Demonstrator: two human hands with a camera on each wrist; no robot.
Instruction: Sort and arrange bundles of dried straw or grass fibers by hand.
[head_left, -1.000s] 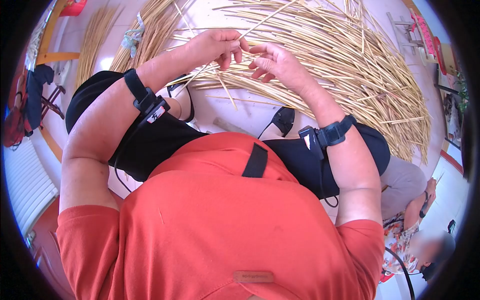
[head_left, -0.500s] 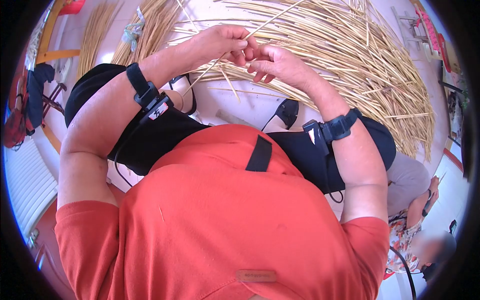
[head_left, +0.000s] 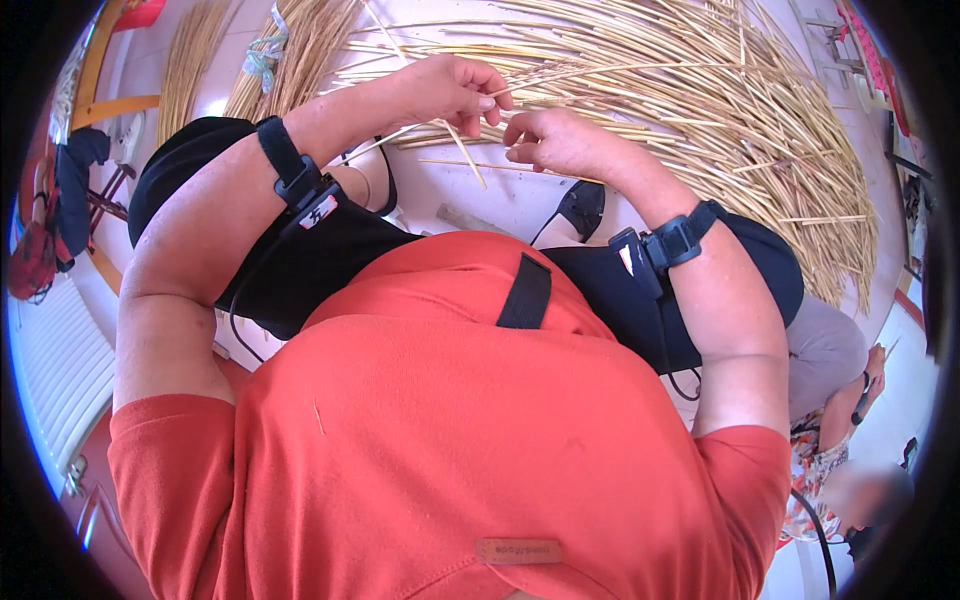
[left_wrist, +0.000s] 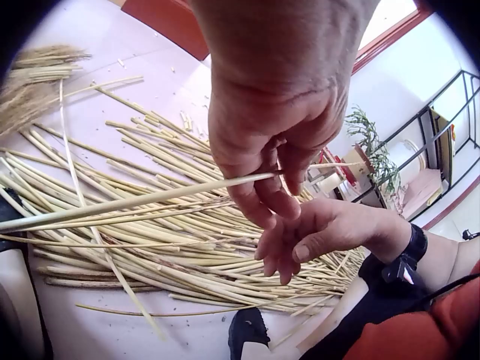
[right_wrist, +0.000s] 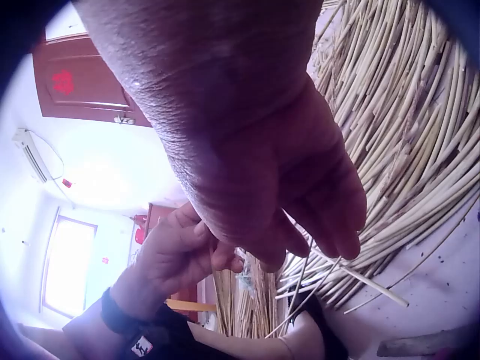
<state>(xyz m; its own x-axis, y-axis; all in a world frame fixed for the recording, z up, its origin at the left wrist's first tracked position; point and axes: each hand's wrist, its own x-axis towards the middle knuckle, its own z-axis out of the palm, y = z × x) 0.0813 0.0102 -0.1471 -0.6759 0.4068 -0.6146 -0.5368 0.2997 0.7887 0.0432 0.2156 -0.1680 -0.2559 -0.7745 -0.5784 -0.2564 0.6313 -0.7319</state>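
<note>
Pinching stalk (left_wrist: 165, 193) w/ L hand (head_left: 455, 95), contact pt partly hidden, R hand (head_left: 562, 141) near.

The head view looks steeply down and forward from above the red shirt (head_left: 440, 430), wide enough to take in both hands and, beyond them, the stalks (head_left: 650, 110) on the floor. The left wrist view sits close behind the left hand (left_wrist: 274, 142), looking past its fingers, with the right hand (left_wrist: 322, 236) to its right. The right wrist view sits close at the right hand, facing the left hand and a door in the room. All three share both hands and the stalks.
</note>
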